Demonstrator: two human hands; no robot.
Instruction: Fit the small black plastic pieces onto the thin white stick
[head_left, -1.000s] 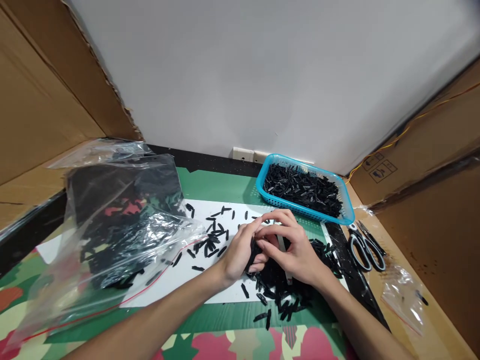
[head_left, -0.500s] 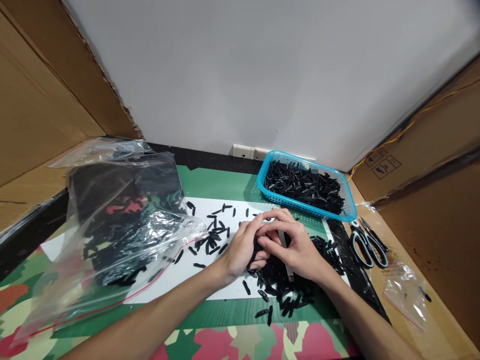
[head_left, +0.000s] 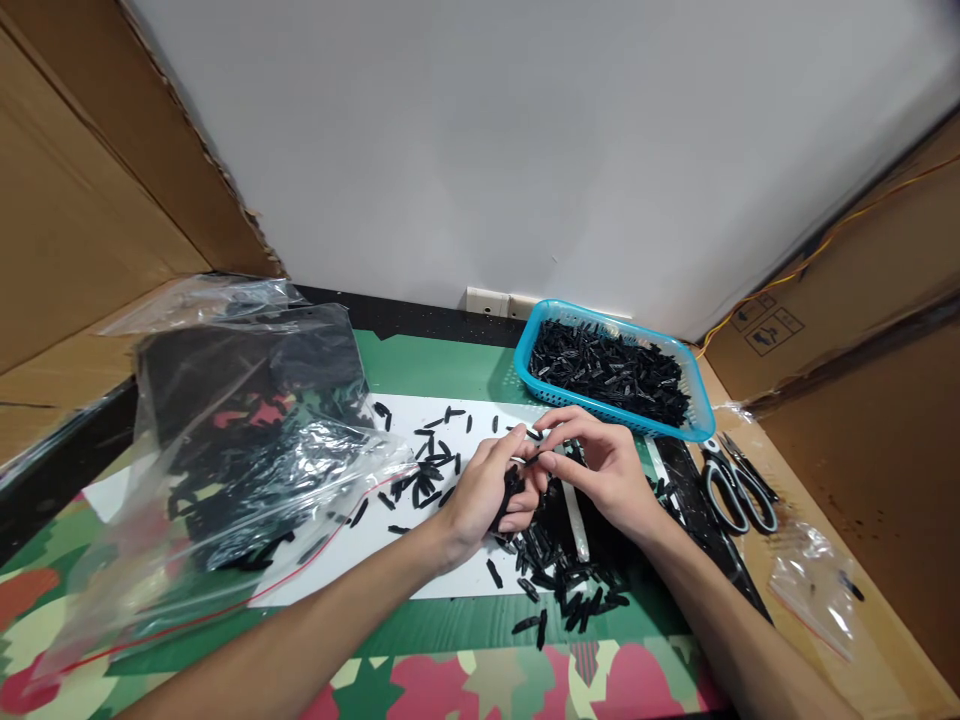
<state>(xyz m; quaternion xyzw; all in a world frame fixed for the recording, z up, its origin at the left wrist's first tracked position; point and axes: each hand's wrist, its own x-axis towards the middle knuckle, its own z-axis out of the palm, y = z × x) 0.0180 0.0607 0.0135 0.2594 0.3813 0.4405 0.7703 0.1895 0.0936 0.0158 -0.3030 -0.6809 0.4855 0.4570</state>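
Centre of frame, slightly below the middle: both hands raised over the desk, fingertips brought close together; cannot tell whether they touch. Left hand curled round a clump of black pieces, its fingers folded over the lower side. Right hand pinches a single dark piece between thumb and fingers, right at the left hand's fingertips; the exact grip is too small to read.

Directly below the hands, lower centre: a loose pile of the same short black strips, partly hidden by the right hand, its near edge spilling past a white sheet onto the green surface. A pale flat strip lies across the pile, one end beneath the right hand. More pieces scattered on the sheet, left of the hands.

Right of centre, beyond the hands: blue basket, perforated sides, well filled with black strips. Right side of frame: grey-and-black-handled scissors, a slim pointed tool just beside them; nearer, a small clear bag. Left of frame: large transparent bag, red seal line, black contents, overlapping the sheet's left part. Wall socket behind, upper centre.
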